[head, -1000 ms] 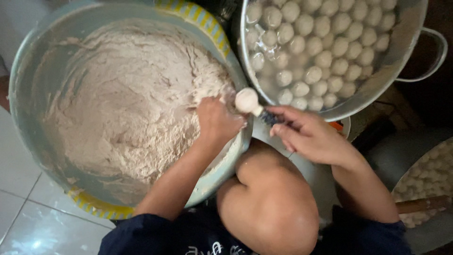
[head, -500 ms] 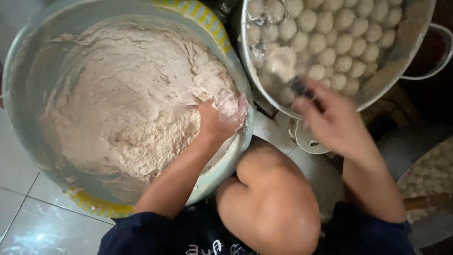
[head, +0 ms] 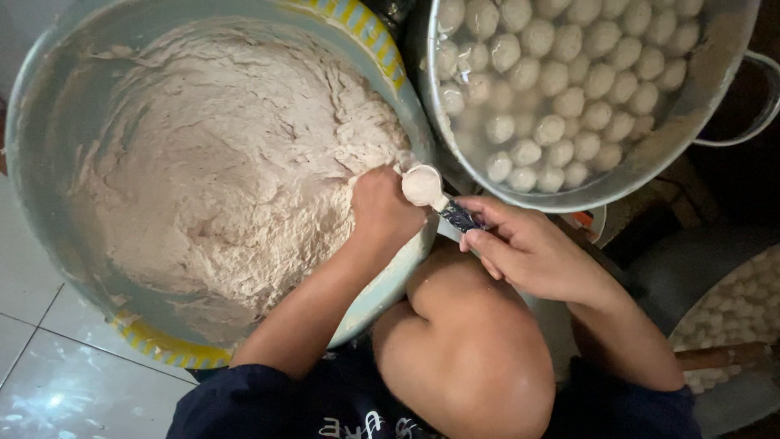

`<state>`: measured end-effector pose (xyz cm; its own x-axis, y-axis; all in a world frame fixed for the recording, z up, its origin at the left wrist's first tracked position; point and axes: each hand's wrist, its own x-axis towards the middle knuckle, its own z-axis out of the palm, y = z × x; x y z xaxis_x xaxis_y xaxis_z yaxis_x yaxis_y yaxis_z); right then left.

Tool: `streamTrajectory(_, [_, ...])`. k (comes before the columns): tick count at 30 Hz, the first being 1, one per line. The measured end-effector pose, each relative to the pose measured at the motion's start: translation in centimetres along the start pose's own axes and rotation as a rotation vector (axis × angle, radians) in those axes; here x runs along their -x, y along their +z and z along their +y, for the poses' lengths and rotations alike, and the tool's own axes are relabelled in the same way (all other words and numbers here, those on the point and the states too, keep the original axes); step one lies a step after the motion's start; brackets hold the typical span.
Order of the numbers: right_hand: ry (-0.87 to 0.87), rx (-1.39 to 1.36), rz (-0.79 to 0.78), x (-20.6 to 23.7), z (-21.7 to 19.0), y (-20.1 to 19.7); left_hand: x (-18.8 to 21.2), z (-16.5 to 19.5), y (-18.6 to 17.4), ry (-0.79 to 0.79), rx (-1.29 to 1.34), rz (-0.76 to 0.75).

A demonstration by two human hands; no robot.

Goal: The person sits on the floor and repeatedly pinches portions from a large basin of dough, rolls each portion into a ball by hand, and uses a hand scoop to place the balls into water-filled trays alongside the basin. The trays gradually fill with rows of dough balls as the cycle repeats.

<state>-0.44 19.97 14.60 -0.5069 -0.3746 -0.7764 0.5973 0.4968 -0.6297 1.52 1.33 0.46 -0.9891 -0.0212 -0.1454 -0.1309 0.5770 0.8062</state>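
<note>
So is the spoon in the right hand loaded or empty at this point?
Loaded. The spoon in the right hand carries a rounded pale lump of paste, right beside the left hand.

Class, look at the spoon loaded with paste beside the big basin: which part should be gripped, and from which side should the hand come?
Grip the spoon by its dark handle, coming from the right, as the right hand does. The bowl end points left toward the left hand and carries paste, so only the handle is free and clean to pinch.
</note>
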Motion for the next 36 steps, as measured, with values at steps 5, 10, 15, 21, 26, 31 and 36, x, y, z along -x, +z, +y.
streamTrajectory(5, [-0.001, -0.063, 0.076, -0.6, 0.0, -2.1, -0.3, -2.6, -0.6, 0.004, -0.138, -0.158])
streamTrajectory(10, [-0.169, 0.038, 0.315, -3.1, -0.8, -4.3, -0.3, -3.1, -1.0, 0.002, 0.078, -0.074])
streamTrajectory(15, [-0.506, 0.486, 0.564, -5.1, -1.7, -4.7, -0.4, -0.8, -1.4, -0.107, 0.301, -0.029])
streamTrajectory(21, [-0.448, 0.526, 0.655, -1.7, -2.6, -3.3, -0.7, 0.4, -1.3, 0.071, 0.246, 0.161])
streamTrajectory(26, [-0.091, 0.385, 0.333, 0.6, -1.7, -0.2, -0.2, -0.3, -1.1, 0.185, 0.362, 0.143])
streamTrajectory(31, [-0.5, 0.602, 0.285, 0.6, -0.7, 0.5, 0.2, -0.2, -0.9, 0.112, 0.303, 0.068])
streamTrajectory(36, [-0.041, 0.036, 0.006, -0.6, 0.1, -0.1, -0.4, -0.8, -0.5, 0.098, 0.068, 0.042])
